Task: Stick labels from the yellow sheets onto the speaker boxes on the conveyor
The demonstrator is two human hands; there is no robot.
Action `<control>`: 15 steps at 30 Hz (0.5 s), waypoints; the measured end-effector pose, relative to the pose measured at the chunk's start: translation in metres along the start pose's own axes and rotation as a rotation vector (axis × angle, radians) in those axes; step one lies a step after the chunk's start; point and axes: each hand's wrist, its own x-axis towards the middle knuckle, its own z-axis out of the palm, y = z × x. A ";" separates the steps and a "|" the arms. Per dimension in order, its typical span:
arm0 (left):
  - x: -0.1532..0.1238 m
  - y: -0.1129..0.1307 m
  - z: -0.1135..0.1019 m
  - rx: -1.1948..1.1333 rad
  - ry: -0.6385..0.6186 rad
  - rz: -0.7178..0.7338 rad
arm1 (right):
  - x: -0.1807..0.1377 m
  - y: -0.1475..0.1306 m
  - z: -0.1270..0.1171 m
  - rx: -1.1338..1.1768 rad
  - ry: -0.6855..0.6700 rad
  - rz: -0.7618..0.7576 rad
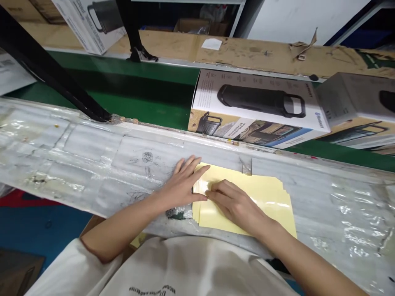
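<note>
A fanned stack of glossy pale yellow sheets (265,197) lies on the worktable in front of me. At its left edge is my left hand (182,185), open with fingers spread, the thumb and forefinger reaching over the sheets. My right hand (236,205) rests over the left part of the top sheet. Its thumb and fingers are pressed together near my left thumb tip. Whatever lies between those right fingertips is hidden or too small to name.
The worktable (92,152) is covered in clear tape and scuffed plastic. Behind it runs a green conveyor belt (154,98), carrying a printed speaker box (259,111) and a second box (364,107). A black post (61,78) slants at left. Another carton (92,24) stands on the far ledge.
</note>
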 end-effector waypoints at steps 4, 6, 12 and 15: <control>0.000 0.000 0.000 -0.012 -0.002 0.005 | 0.025 0.014 -0.013 0.006 -0.077 -0.011; 0.001 0.000 0.000 -0.012 -0.003 0.001 | 0.035 0.021 -0.016 0.012 -0.125 -0.035; 0.000 0.000 0.001 -0.021 -0.008 0.004 | 0.044 0.025 -0.015 0.055 -0.174 -0.117; 0.000 -0.001 0.001 -0.022 -0.004 0.002 | 0.042 0.024 -0.015 0.069 -0.169 -0.120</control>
